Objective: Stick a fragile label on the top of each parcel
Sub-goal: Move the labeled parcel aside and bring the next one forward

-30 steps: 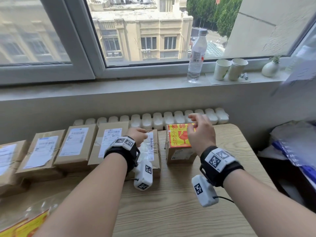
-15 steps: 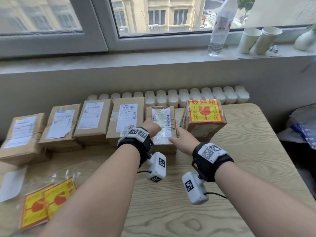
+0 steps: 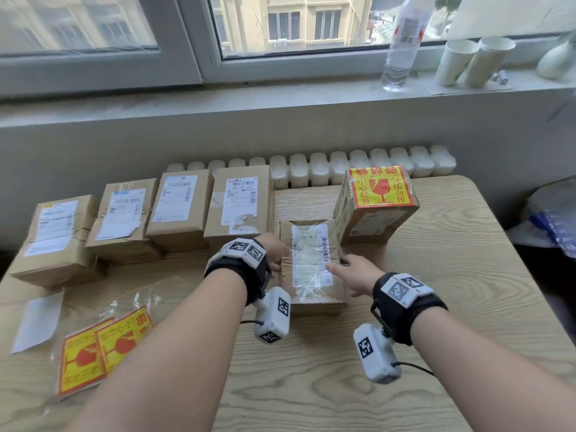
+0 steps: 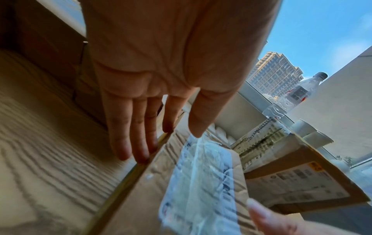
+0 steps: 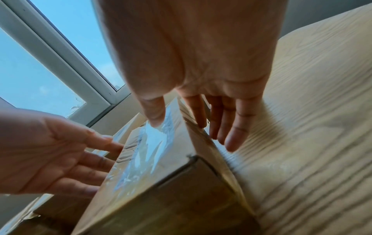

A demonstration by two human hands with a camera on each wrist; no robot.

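A small brown parcel (image 3: 311,263) with a white shipping slip lies on the wooden table (image 3: 436,307), out in front of the row. My left hand (image 3: 276,254) lays straight fingers (image 4: 130,135) along its left side, thumb tip on its top. My right hand (image 3: 349,271) does the same on the right side, fingers (image 5: 231,130) straight, thumb on the slip. To the right stands a parcel (image 3: 367,222) bearing a red-and-yellow fragile label (image 3: 378,187). Several unlabelled parcels (image 3: 180,210) line the back left. A clear bag of fragile labels (image 3: 103,347) lies front left.
A white backing sheet (image 3: 37,319) lies beside the label bag. A radiator top (image 3: 343,165) runs behind the parcels. On the windowsill stand a water bottle (image 3: 402,48), two paper cups (image 3: 473,60) and a small vase (image 3: 558,57). Bags sit off the table's right edge.
My right hand left the labelled parcel and joined my left at the small parcel. Both hands slid that parcel toward me, out of the row. The head view tilted down.
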